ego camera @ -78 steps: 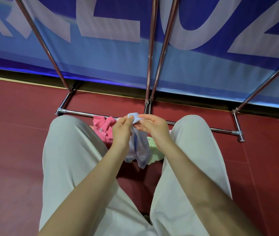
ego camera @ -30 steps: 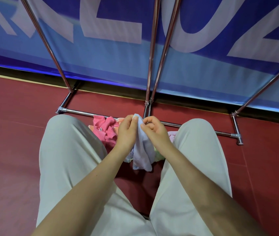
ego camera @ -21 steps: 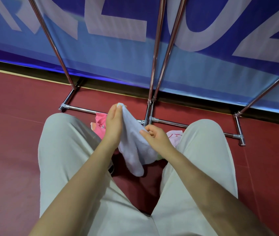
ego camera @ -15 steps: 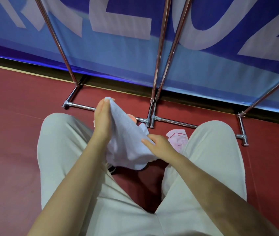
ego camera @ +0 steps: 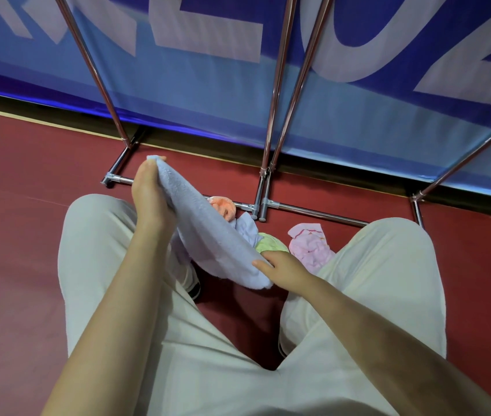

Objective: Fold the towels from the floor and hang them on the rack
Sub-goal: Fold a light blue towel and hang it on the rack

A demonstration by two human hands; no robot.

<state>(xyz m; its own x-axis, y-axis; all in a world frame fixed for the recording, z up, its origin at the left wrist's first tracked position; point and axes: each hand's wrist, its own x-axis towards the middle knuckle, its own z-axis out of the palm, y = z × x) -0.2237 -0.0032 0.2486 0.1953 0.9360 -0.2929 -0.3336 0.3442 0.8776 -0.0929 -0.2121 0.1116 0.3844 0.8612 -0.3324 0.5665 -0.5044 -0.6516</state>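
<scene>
A pale blue towel (ego camera: 211, 235) is stretched slantwise between my hands above my knees. My left hand (ego camera: 151, 196) pinches its upper far end, raised toward the rack. My right hand (ego camera: 283, 268) grips its lower near corner. Under it, small towels lie on the red floor: an orange one (ego camera: 223, 207), a green one (ego camera: 268, 244) and a pink one (ego camera: 310, 244). The chrome rack (ego camera: 271, 139) rises just beyond them, its base bar running across the floor.
My two knees in light trousers (ego camera: 385, 265) flank the towel pile. A blue banner with large white letters (ego camera: 208, 55) hangs right behind the rack's slanted poles. Red floor (ego camera: 13, 235) spreads to the left and right.
My hands have drawn apart, the left rising up and left, the right sliding down toward me. The bunched blue towel is now spread long, uncovering the orange, green and pink towels below.
</scene>
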